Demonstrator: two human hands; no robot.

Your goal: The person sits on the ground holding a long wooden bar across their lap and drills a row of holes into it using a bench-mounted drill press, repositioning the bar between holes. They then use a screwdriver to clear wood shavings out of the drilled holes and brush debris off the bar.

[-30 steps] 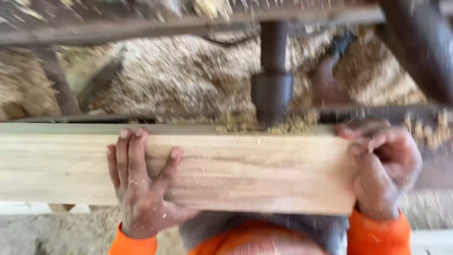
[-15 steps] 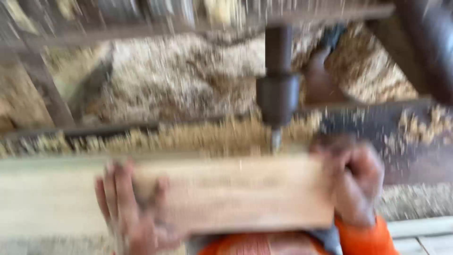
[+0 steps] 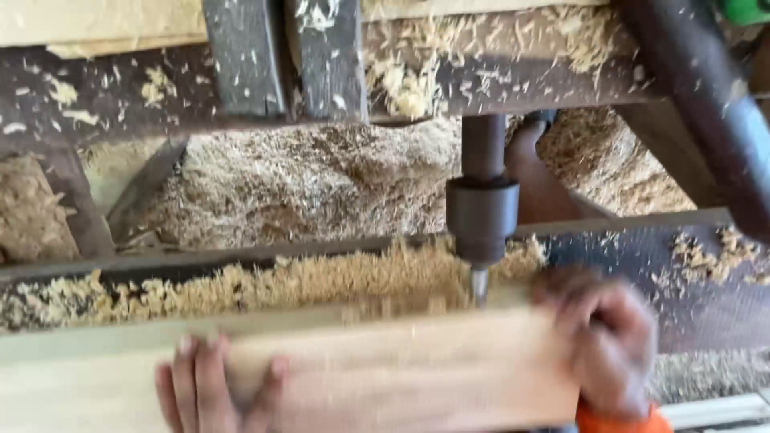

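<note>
Sawdust [image 3: 321, 180] heaps behind a drill chuck [image 3: 481, 220]. Left hand [image 3: 212, 389] lies flat on the plank [image 3: 401, 373]; right hand [image 3: 605, 345] curls round its end, boring under way; steadiness matters next.

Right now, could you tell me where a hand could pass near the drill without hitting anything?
The dark metal table right of the right hand is mostly bare. Around the drill bit it is crowded: shavings, the plank and both hands, the left hand flat on the plank.
</note>
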